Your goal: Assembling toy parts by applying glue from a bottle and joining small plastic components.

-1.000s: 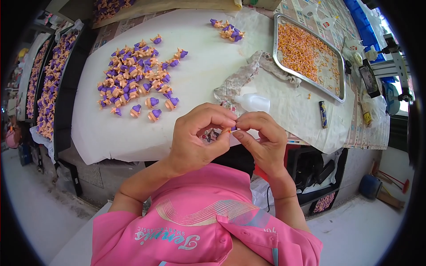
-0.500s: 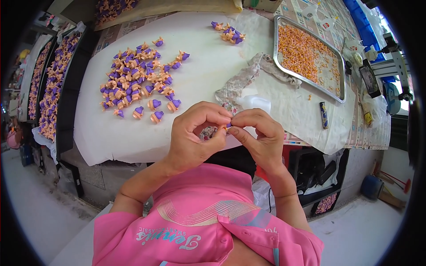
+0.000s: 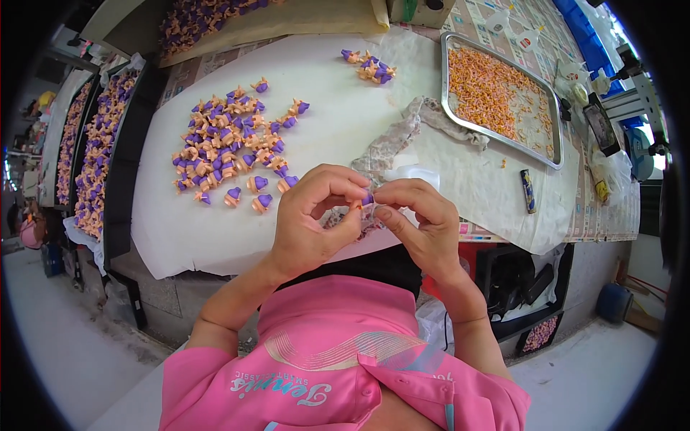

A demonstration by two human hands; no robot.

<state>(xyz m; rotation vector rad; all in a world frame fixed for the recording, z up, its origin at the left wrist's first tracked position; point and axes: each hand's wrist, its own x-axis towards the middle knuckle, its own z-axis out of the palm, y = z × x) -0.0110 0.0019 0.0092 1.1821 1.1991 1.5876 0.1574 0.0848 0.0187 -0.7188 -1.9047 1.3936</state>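
Note:
My left hand [image 3: 310, 219] and my right hand [image 3: 425, 226] meet fingertip to fingertip above the table's near edge. Pinched in the left fingers is a small purple-and-peach plastic figure part [image 3: 367, 197], with an orange bit showing beside it. The right thumb and index finger are closed together at its right side; whether they grip it or a tinier piece cannot be made out. Left of the hands lies a loose pile of similar purple-and-peach figure parts [image 3: 223, 144]. A patterned cloth [image 3: 392, 144] lies beyond the hands, partly hidden by them.
At the right a metal tray [image 3: 444, 79] holds many tiny orange pieces. A small cluster of figure parts [image 3: 370, 68] lies at the back. Nearby are a dark tube [image 3: 528, 192] and a white bottle [image 3: 417, 172]. Black crates [image 3: 126, 154] filled with parts stand at the left.
The view has shifted slightly, so the table items sit a little lower and the pile farther right. The right fingertips have drawn slightly away, and more of the purple part shows.

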